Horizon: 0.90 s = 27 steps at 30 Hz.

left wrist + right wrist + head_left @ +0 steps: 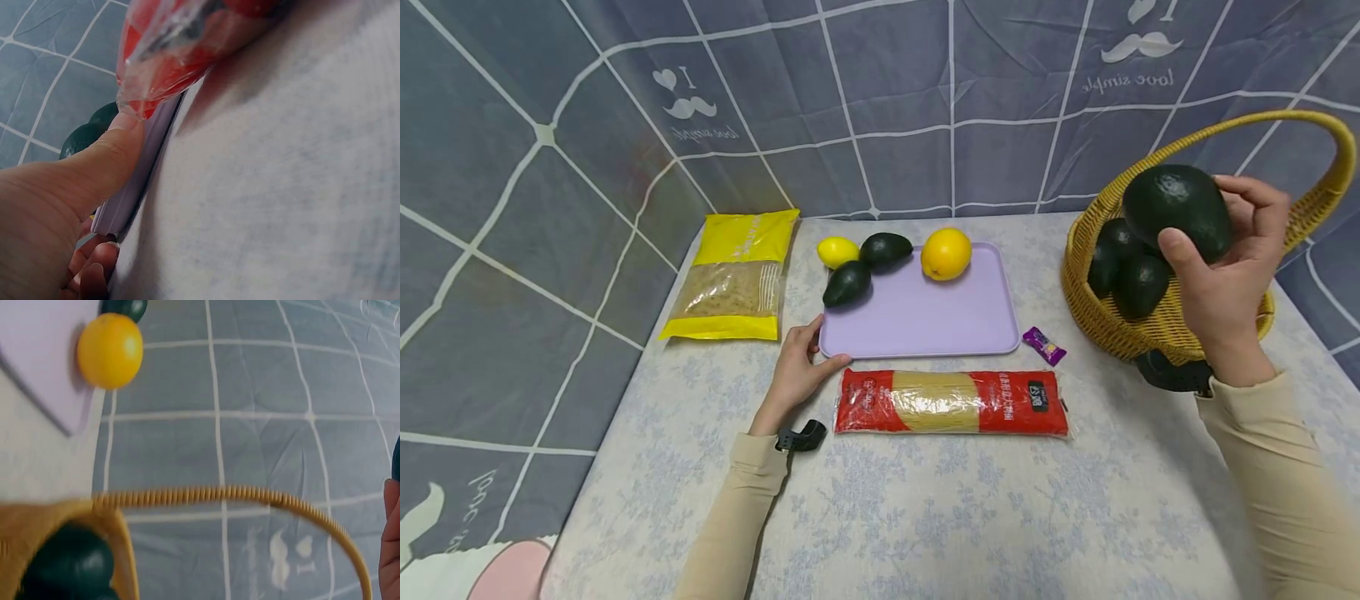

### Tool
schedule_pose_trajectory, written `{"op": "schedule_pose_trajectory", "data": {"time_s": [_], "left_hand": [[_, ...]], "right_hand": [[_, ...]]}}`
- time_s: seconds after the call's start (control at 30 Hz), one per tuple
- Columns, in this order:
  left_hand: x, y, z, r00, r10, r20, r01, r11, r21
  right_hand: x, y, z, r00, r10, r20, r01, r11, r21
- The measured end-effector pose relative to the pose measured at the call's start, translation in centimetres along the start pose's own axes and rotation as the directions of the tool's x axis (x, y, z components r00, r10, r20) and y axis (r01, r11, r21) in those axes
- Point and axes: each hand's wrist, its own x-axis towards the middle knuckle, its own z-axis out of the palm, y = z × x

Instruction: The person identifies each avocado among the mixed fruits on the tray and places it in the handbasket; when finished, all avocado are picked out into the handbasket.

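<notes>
My right hand (1240,258) holds a large dark green avocado (1177,210) over the wicker basket (1084,312), thumb in front and fingers behind. Several more avocados (1141,285) lie inside that basket. At the lilac tray's (940,329) front left corner, my left hand (799,367) grips the edge. Its thumb (106,156) runs along the front side while the other fingers curl at the left side. On the tray sit a yellow lemon (837,251), two avocados (886,252) and an orange (946,254).
A red-ended pack of noodles (936,403) lies in front of the tray. Left of it stands a yellow bag of grain-like food (733,279). One purple-wrapped candy (1044,346) is between tray and basket. The basket's tall handle (1247,125) arches up beside my right hand.
</notes>
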Motion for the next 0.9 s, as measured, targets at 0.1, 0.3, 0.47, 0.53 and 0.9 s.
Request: {"op": "schedule_pose_trajectory", "data": {"time_s": [0.1,0.3,0.47,0.53,0.9], "left_hand": [[0.0,0.0,0.0,1.000,0.002,-0.004,-0.002,1.000,0.000],[0.0,-0.1,0.0,1.000,0.002,-0.010,-0.002,1.000,-0.001],[0.0,-0.1,0.0,1.000,-0.004,-0.010,0.004,1.000,0.003],[0.0,-0.1,0.0,1.000,-0.001,-0.008,0.001,1.000,0.007],[-0.1,-0.1,0.1,1.000,0.006,-0.007,-0.006,1.000,0.009]], "right_hand": [[0.4,0.4,-2.0,1.000,0.006,0.013,-0.005,0.992,-0.123],[1.2,1.4,-5.6,0.988,0.148,0.049,-0.144,0.986,-0.082],[1.6,1.8,-7.2,0.949,0.314,0.029,-0.315,0.946,0.082],[1.8,2.0,-7.7,0.933,0.359,0.031,-0.361,0.925,0.120],[3.3,5.0,-11.8,0.777,0.627,0.053,-0.482,0.647,-0.590]]}}
